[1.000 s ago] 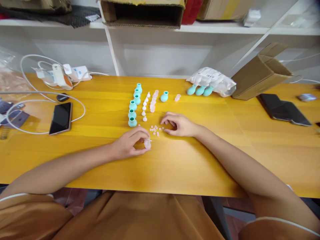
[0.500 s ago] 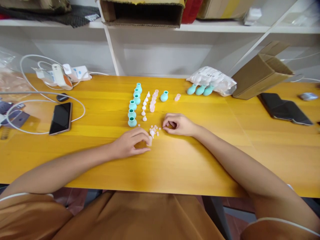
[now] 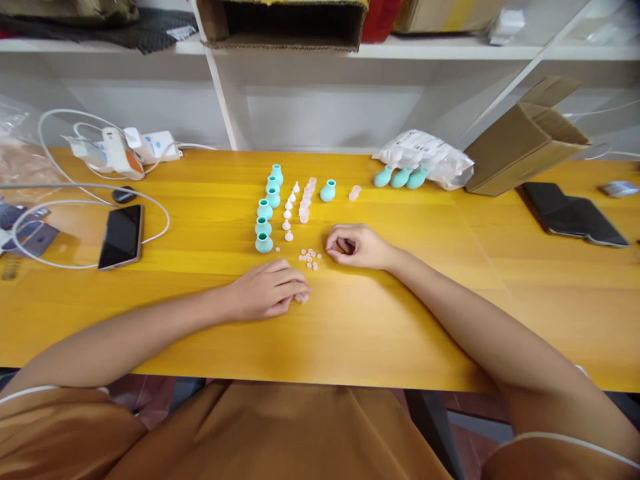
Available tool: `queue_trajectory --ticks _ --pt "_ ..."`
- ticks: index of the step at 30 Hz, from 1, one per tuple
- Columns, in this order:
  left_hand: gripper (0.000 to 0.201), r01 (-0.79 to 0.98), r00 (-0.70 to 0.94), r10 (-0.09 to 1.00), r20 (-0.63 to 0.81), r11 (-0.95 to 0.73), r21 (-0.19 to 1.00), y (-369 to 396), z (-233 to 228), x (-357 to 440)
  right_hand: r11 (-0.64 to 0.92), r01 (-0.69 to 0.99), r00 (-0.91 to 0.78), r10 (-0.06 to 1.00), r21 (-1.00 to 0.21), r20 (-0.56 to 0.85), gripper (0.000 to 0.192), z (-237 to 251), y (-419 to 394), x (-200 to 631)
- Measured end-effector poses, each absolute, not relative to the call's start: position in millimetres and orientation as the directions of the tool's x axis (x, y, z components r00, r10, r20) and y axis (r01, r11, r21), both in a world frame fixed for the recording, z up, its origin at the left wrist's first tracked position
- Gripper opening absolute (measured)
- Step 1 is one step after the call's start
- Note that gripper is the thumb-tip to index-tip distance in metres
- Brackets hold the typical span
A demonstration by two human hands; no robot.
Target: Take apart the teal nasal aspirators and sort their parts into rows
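Left hand (image 3: 265, 291) lies flat on the counter (image 3: 400, 320), fingers closed over a small translucent pink cap (image 3: 301, 297). Right hand (image 3: 357, 245) is curled beside a cluster of tiny pink rings (image 3: 310, 257); its contents cannot be told. Six teal bulbs (image 3: 265, 227) form a column behind.

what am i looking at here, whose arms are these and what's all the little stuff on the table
This is one picture from a camera worn on a person's head, looking down at their own two bare arms; there is no machine. The left hand lies on the yellow table, fingers covering a small pale pink piece. The right hand is curled loosely beside a scatter of tiny pink bits; whether it holds one cannot be told. Behind them stand a row of teal bulbs, a row of white cones and pink caps. A phone with cables lies far left, a bag and a box far right.
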State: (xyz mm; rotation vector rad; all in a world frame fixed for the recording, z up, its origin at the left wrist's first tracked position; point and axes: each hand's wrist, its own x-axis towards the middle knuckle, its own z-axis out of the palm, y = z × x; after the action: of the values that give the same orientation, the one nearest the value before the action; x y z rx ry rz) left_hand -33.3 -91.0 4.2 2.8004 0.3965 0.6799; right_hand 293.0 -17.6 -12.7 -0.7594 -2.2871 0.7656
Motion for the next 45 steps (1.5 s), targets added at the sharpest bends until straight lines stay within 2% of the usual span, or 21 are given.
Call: queue_trajectory --ticks 3,9,13,15,19,22,26,31,33,36,39,43,45 --pt "0.035 0.180 0.854 0.295 0.428 -0.940 0.289 -91 5 -32 0.665 0.321 -0.651 0.672 -0.674 0.352 0.004 -12 -18 293" --pt "0.023 0.145 0.880 0.230 0.416 -0.964 0.224 -92 9 -32 0.674 0.307 -0.647 0.665 -0.672 0.372 0.004 -12 -18 292" --pt "0.020 0.135 0.886 0.235 0.400 -0.956 0.262 -93 11 -33 0.661 0.298 -0.642 0.672 -0.689 0.368 0.004 -11 -18 293" --pt "0.022 0.106 0.871 0.226 0.437 -0.954 0.281 -93 11 -33 0.627 0.285 -0.628 0.694 -0.725 0.353 0.004 -11 -19 293" --pt "0.039 0.062 0.816 0.219 0.534 -0.953 0.297 -92 7 -35 0.555 0.248 -0.568 0.747 -0.794 0.345 0.006 -12 -25 288" --pt "0.042 0.100 0.787 0.257 0.561 -0.950 0.294 -90 4 -36 0.529 0.181 -0.553 0.752 -0.829 0.358 0.008 -9 -35 277" --pt "0.032 0.178 0.765 0.324 0.557 -0.937 0.301 -90 6 -37 0.560 0.107 -0.620 0.684 -0.821 0.385 0.006 -4 -53 259" --pt "0.015 0.178 0.738 0.419 0.530 -0.877 0.446 -91 8 -36 0.542 0.079 -0.616 0.687 -0.837 0.386 0.005 -1 -67 248" --pt "0.017 0.176 0.720 0.453 0.527 -0.852 0.493 -91 8 -36 0.505 0.066 -0.618 0.698 -0.861 0.362 0.004 -1 -69 247" --pt "0.023 0.162 0.699 0.462 0.546 -0.846 0.508 -89 7 -36 0.455 0.034 -0.625 0.704 -0.890 0.336 0.008 -2 -72 246" --pt "0.014 0.134 0.679 0.473 0.562 -0.832 0.538 -89 8 -35 0.404 -0.021 -0.606 0.722 -0.915 0.332 0.011 0 -76 243" --pt "0.012 0.130 0.614 0.589 0.526 -0.732 0.669 -90 9 -33 0.338 -0.121 -0.565 0.750 -0.933 0.345 0.015 4 -87 235" --pt "0.017 0.116 0.579 0.646 0.497 -0.669 0.734 -90 9 -33 0.362 -0.145 -0.540 0.751 -0.921 0.380 0.014 7 -93 230"
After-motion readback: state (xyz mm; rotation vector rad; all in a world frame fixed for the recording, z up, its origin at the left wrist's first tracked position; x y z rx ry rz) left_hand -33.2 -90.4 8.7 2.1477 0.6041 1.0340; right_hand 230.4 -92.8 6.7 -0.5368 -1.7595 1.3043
